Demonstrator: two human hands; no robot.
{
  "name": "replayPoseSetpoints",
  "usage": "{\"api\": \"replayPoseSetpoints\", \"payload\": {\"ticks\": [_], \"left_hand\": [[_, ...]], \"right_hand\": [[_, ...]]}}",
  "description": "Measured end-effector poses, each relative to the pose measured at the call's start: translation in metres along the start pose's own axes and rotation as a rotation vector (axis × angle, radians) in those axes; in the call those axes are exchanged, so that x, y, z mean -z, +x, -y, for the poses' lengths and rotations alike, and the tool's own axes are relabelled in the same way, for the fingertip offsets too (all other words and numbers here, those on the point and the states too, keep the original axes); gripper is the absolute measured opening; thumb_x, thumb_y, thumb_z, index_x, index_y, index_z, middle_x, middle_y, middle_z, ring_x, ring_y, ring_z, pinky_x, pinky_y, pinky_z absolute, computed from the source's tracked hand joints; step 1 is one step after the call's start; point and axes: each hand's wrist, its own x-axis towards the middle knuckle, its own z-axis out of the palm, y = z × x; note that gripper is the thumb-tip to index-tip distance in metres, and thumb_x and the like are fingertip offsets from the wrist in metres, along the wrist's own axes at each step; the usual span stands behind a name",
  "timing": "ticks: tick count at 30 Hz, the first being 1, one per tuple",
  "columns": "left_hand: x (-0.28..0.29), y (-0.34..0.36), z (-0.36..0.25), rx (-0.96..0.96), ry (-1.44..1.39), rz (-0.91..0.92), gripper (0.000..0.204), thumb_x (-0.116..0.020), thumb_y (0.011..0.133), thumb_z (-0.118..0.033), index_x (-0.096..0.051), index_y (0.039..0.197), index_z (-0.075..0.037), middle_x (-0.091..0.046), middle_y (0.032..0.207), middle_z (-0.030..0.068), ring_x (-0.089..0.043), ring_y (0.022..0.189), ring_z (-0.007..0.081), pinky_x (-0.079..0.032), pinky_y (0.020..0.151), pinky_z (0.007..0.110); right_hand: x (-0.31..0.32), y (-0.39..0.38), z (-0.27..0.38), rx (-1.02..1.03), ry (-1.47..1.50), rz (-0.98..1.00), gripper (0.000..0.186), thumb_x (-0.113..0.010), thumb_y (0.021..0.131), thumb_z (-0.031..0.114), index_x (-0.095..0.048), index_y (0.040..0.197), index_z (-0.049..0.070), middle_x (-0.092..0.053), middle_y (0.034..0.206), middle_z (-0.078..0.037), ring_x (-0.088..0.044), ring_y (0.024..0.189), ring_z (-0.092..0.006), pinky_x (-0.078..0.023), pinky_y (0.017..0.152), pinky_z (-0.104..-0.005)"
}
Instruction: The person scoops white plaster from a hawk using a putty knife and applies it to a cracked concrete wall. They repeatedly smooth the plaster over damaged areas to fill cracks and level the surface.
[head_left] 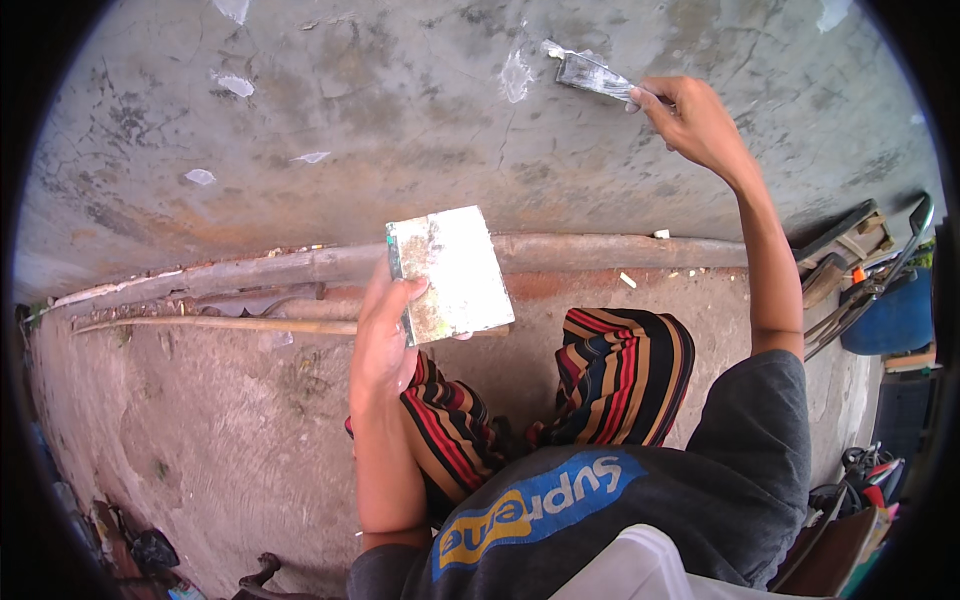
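My right hand (686,122) grips a putty knife (594,76) by its handle end, with white paste smeared over the blade and a lump at its tip. The blade is up at the grey wall (380,120), just right of a white filler patch (516,76). In front of my body, my left hand (384,315) is closed on a square board (462,270), thumb on top and fingers beneath. Bright white covers most of the board's face, and its left side is stained brown. Several other white patches, such as one at the left (236,85), dot the wall.
A pipe-like ledge (600,250) runs along the wall's foot. A long bamboo pole (220,322) lies on the concrete floor (230,420) at the left. A blue barrel (890,318) and leaning wooden pieces (845,245) stand at the right. Clutter sits at both lower corners.
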Motion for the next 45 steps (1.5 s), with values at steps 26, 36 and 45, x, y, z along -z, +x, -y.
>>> {"api": "replayPoseSetpoints", "payload": {"ticks": [26, 36, 45], "left_hand": [[0.0, -0.005, 0.004, -0.05, -0.071, -0.006, 0.053, -0.048, 0.088, -0.01, -0.035, 0.137, 0.005, -0.058, 0.114, 0.0172, -0.065, 0.09, 0.0242, -0.058, 0.059, 0.037], [0.003, -0.005, 0.004, -0.052, -0.058, 0.034, 0.053, -0.048, 0.088, -0.01, -0.035, 0.137, 0.003, -0.058, 0.112, 0.0174, -0.065, 0.089, 0.0242, -0.058, 0.057, 0.038], [-0.003, -0.006, 0.0, -0.047, -0.045, 0.027, 0.055, -0.048, 0.087, -0.01, -0.033, 0.139, 0.003, -0.059, 0.112, 0.0176, -0.066, 0.087, 0.0244, -0.057, 0.056, 0.039]], "right_hand": [[-0.053, -0.018, 0.021, -0.149, 0.445, -0.079, 0.026, -0.045, 0.1, 0.02, -0.059, 0.096, -0.001, -0.047, 0.059, 0.0, -0.047, 0.041, -0.0079, -0.035, 0.037, -0.0258], [-0.048, -0.059, 0.019, -0.181, 0.499, -0.037, 0.028, -0.044, 0.101, 0.022, -0.059, 0.093, -0.001, -0.046, 0.057, 0.001, -0.046, 0.043, -0.0068, -0.035, 0.039, -0.0251], [-0.1, -0.025, 0.044, -0.082, 0.925, -0.065, 0.028, -0.04, 0.103, 0.025, -0.052, 0.107, -0.001, -0.061, 0.071, -0.009, -0.063, 0.058, -0.0143, -0.052, 0.052, -0.0271]]}}
